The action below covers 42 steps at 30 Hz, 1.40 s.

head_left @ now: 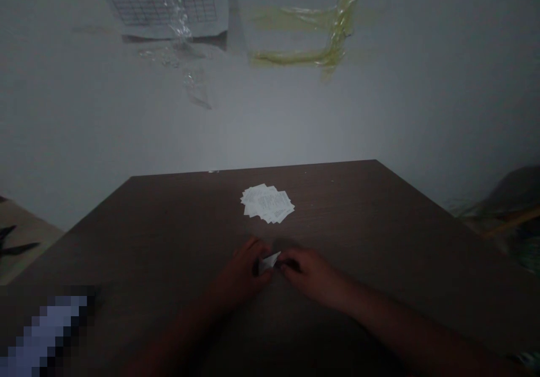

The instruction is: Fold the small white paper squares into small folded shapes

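A small piece of white paper (269, 261), which looks folded or tilted up, is between my two hands over the table. My left hand (244, 270) holds it from the left, thumb below and fingers above. At its right edge, the thumb and fingertips of my right hand (310, 275) are pinched together on it. The dim light hides the exact fingertip contact. Beyond my hands lies a loose, overlapping pile of white paper slips (268, 203) with small printed text.
The dark brown table (177, 225) meets a pale wall (270, 118) at its far edge. Taped sheets (164, 0) hang on the wall. A pixelated bright object (46, 332) is at the lower left. Dark items (514, 208) stand beyond the table's right side.
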Motion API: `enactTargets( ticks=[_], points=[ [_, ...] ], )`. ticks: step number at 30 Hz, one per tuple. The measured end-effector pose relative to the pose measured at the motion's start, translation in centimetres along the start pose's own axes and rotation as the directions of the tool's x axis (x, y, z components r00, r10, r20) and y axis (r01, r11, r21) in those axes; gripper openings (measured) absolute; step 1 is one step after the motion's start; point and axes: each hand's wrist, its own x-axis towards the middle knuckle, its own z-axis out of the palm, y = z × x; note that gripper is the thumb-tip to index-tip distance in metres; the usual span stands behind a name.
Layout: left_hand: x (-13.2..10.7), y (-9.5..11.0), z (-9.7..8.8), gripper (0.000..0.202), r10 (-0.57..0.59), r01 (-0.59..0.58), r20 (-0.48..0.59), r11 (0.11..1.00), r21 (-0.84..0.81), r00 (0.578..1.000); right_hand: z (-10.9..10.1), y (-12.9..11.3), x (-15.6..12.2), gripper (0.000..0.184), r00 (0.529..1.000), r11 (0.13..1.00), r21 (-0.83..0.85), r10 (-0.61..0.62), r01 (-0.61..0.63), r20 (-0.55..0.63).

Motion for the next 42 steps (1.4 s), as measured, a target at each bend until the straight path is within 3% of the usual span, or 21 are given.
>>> enactTargets(
  ticks=[15,26,36,42],
  points=[
    [-0.1,0.3,-0.1,0.027,-0.014,0.013,-0.047,1.000,-0.012,0.999,0.3,0.0,-0.4,0.024,0.989,0.975,-0.172,-0.148,0.144,-0.012],
    [0.4,-1.6,1.6,0.033,0.079,-0.079,-0.156,0.997,0.006,0.985,1.7,2.2,0.2,0.039,0.941,0.945,-0.009,-0.327,0.328,-0.090],
    [0.4,-2.9,2.2,0.051,0.137,-0.093,-0.332,0.985,0.146,0.933,2.1,2.4,0.3,0.055,0.923,0.928,-0.024,-0.372,0.371,-0.100],
    [0.8,-2.9,2.2,0.052,0.178,-0.115,-0.343,0.974,0.196,0.922,2.6,1.4,-0.3,0.062,0.903,0.904,-0.153,-0.417,0.399,-0.105]
  ],
)
